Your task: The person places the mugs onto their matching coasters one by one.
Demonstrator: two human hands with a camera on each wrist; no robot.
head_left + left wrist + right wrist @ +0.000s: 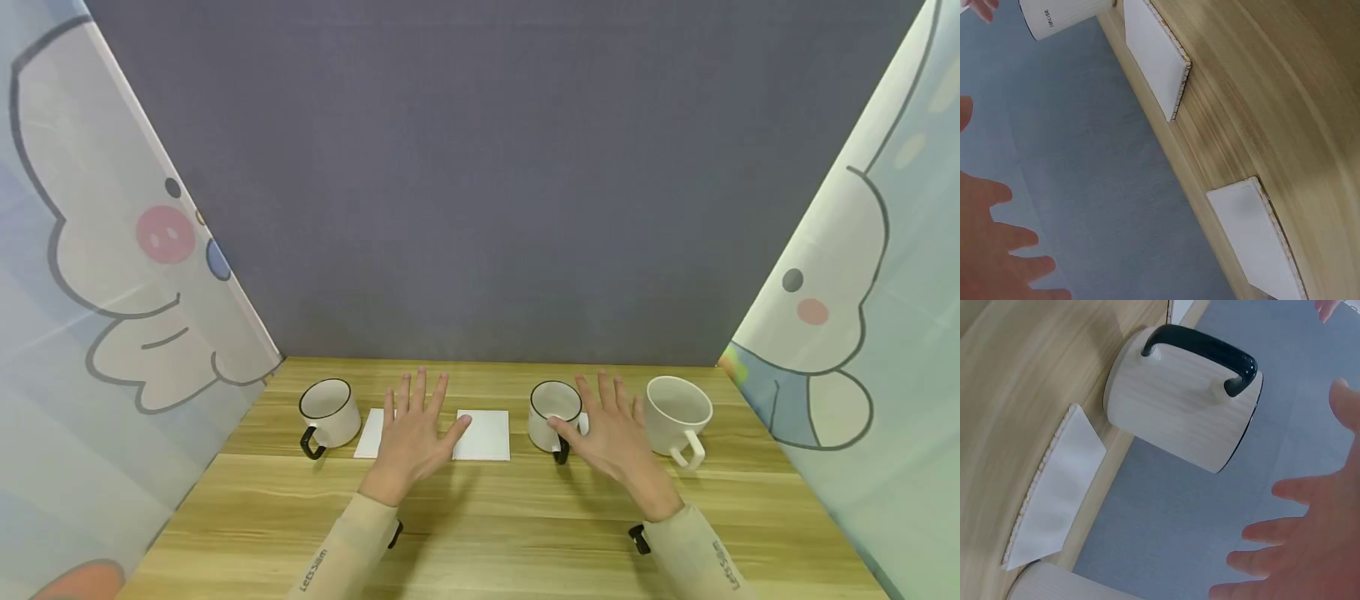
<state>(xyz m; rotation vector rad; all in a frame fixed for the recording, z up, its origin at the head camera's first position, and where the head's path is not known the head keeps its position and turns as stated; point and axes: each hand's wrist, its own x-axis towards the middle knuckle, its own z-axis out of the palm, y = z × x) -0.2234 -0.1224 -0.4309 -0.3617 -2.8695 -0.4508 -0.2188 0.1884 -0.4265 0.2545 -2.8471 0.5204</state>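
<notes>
Left grip (415, 442) and right grip (618, 435) are spread; imo take the mug (544, 410) at right's 10 o'clock by its handle (562, 453).

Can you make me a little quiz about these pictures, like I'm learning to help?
1. How many mugs show in the head view?

2. True or false: the right hand is holding a mug.

3. Pick one. In the head view, the handle on the rightmost mug is:
A) black
B) white
C) red

Key: 1. Three. 2. False; its fingers are spread and hold nothing. 3. B.
</notes>
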